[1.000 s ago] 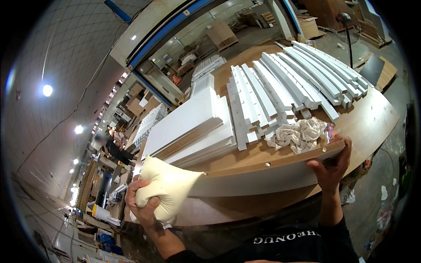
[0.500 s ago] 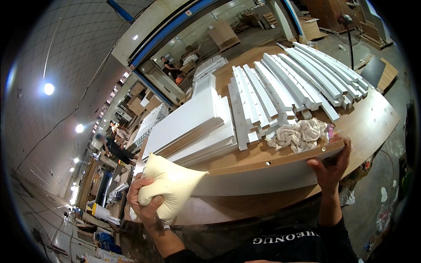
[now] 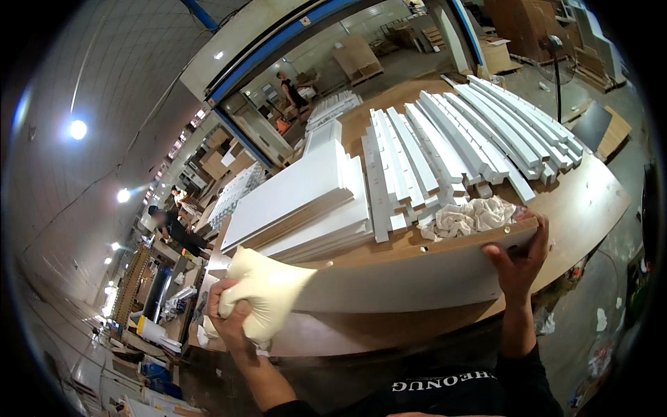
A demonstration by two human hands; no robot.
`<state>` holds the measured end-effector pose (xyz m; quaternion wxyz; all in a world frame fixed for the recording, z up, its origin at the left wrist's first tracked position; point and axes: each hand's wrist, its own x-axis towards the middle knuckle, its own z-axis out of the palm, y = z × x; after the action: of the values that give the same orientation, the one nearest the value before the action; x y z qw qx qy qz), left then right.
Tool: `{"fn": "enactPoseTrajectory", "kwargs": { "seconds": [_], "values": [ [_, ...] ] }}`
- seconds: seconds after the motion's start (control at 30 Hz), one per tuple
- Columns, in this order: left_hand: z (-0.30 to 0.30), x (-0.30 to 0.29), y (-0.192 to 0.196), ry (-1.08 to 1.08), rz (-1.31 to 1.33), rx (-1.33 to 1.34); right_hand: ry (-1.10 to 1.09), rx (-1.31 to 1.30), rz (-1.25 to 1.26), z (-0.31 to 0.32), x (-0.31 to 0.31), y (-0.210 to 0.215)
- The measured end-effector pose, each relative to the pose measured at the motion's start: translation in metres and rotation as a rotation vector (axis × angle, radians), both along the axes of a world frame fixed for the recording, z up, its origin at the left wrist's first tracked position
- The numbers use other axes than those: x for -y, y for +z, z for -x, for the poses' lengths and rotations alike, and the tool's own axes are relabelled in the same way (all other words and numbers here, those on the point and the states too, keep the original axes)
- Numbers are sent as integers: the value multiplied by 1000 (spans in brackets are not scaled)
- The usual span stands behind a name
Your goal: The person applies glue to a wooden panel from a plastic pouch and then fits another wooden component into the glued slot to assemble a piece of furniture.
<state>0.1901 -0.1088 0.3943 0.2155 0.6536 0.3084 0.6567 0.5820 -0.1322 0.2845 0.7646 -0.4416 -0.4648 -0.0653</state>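
Left hand (image 3: 231, 313), 7–8 o'clock, closed around pale-yellow squeeze bag (image 3: 267, 285). Right hand (image 3: 522, 267), 4 o'clock, gripping right end of white-faced board (image 3: 399, 285), which stands on edge across 5–6 o'clock on the table (image 3: 594, 191). Versus half a second ago, bag's tip sits further left; pale spot (image 3: 330, 264) now visible beside it, so tip seems clear there.
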Motion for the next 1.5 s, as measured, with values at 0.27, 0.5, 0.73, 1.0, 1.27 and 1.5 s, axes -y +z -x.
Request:
{"fn": "enactPoseTrajectory", "kwargs": {
  "seconds": [0.27,0.5,0.73,1.0,1.27,1.5],
  "values": [
    [69,8,-107,-974,204,1042,49,-129,-13,4,-14,6],
    [132,7,-106,-849,143,852,-225,-64,-65,2,-19,-9],
    [112,-34,-41,-200,89,531,-343,38,-66,-17,-20,-21],
    [104,-68,-7,-135,159,191,-385,48,-13,-8,-28,-13],
    [111,-81,10,-171,161,-10,-436,50,-3,-13,-25,-20],
    [111,-87,17,-223,149,-41,-412,13,-24,-12,-27,-19]
  ]
}}
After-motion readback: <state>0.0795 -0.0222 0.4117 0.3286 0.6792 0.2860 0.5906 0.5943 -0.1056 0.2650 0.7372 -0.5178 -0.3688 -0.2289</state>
